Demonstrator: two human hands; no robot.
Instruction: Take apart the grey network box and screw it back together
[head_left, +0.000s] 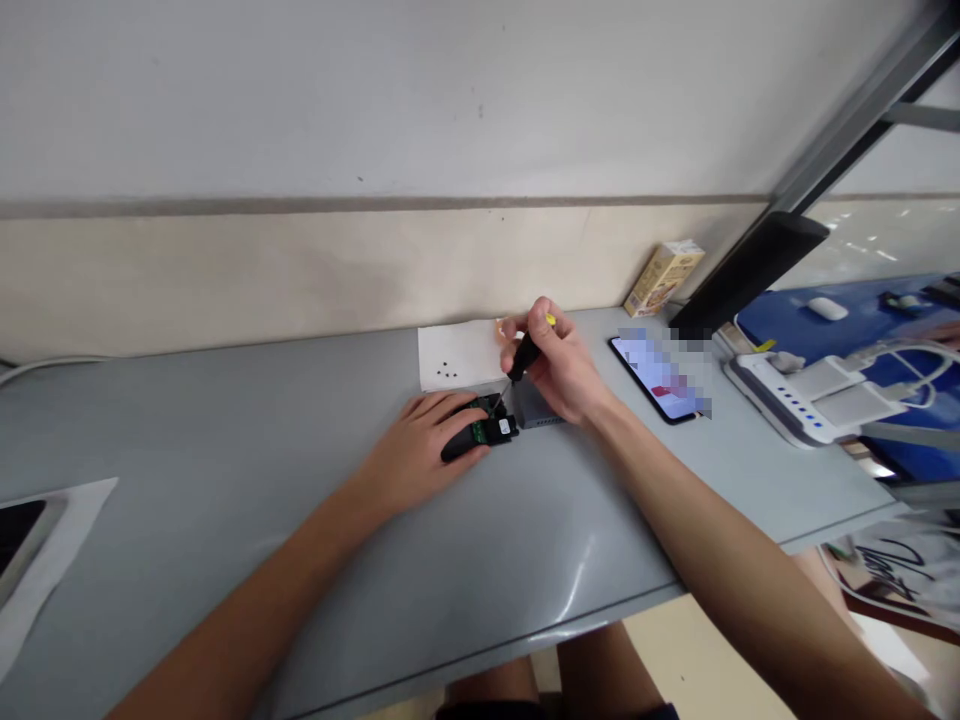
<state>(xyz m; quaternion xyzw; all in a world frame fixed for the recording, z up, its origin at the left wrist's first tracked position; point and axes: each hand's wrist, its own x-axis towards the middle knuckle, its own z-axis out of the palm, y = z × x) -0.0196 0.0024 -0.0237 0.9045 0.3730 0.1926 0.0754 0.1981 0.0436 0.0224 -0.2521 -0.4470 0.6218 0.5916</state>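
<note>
My left hand [427,445] is closed around an opened black computer mouse [459,442], whose green circuit board shows between my fingers. My right hand [559,365] grips a screwdriver [525,355] with a black handle and a bit of yellow at its top. The screwdriver's thin shaft slants down to the exposed inside of the mouse; whether its tip sits in a screw is too small to tell. A dark grey box [534,408] lies just right of the mouse, partly under my right hand. Behind, several tiny dark screws [445,371] rest on white paper [469,350].
A phone [656,378] with its screen lit lies to the right. Beyond it are a white power strip [795,405] with plugged-in chargers and a small carton [664,278] by the wall. A dark-screened device [22,535] lies at the far left on the grey table [225,440].
</note>
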